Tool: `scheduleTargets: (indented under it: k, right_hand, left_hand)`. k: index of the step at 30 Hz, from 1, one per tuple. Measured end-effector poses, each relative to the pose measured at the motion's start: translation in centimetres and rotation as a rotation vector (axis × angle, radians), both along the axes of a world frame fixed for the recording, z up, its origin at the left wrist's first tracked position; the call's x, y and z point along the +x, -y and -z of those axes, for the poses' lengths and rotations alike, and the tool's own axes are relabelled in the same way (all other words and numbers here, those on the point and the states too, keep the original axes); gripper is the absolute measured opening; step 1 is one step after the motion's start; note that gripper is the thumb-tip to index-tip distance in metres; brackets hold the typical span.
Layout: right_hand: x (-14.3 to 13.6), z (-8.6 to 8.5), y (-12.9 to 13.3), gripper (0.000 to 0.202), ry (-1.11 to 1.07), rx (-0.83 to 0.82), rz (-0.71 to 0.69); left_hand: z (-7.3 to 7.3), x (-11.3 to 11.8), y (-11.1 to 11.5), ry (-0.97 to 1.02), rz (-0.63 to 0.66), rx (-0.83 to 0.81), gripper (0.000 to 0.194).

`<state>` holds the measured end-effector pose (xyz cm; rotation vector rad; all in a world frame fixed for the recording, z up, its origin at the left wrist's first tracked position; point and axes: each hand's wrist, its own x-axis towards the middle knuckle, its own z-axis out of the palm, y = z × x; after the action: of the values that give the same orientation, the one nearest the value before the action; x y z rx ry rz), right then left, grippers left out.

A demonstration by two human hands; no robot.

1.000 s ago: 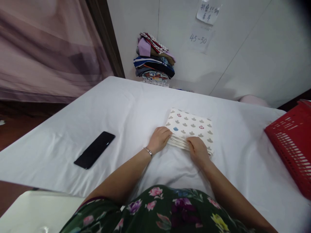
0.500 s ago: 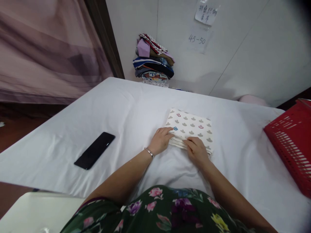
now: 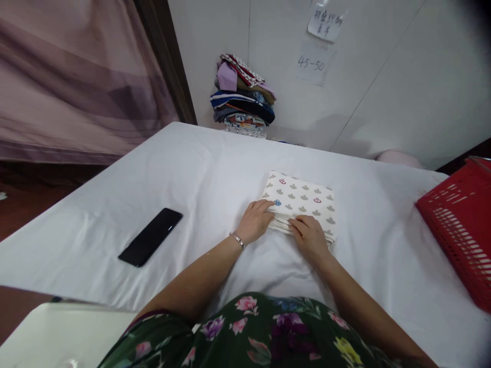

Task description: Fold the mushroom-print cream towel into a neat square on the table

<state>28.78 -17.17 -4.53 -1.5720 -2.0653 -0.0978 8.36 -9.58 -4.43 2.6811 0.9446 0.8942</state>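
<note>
A folded white cloth with grey, red and blue motifs lies flat on the white-covered table. At its near left corner my left hand, with a bracelet at the wrist, grips the edge between thumb and fingers. My right hand pinches the near edge a little right of the middle. Between the two hands the stacked layers of the cloth show along the near side.
A black phone lies on the table at the left. At the right edge stands a red basket. Behind the table is a pile of folded fabrics against the wall. A pink curtain hangs at the left.
</note>
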Motion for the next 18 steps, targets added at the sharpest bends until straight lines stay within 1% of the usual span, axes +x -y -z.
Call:
scheduleTargets:
  k: [3, 6, 12, 18]
  right_hand:
    - [-0.01, 0.0, 0.05, 0.022, -0.031, 0.002, 0.001]
    - [0.1, 0.17, 0.32, 0.022, -0.068, 0.042, -0.016]
    - [0.29, 0.51, 0.44, 0.02, -0.057, 0.05, -0.034]
    - [0.02, 0.07, -0.22, 0.021, -0.069, 0.037, 0.001]
  left_hand:
    - [-0.26, 0.06, 0.24, 0.092, 0.01, -0.021, 0.019]
    - [-0.52, 0.07, 0.52, 0.143, 0.026, -0.045, 0.018]
    - [-0.56, 0.09, 0.35, 0.103, 0.04, -0.027, 0.019]
    - [-0.19, -0.1, 0.0, 0.09, 0.006, -0.001, 0.018]
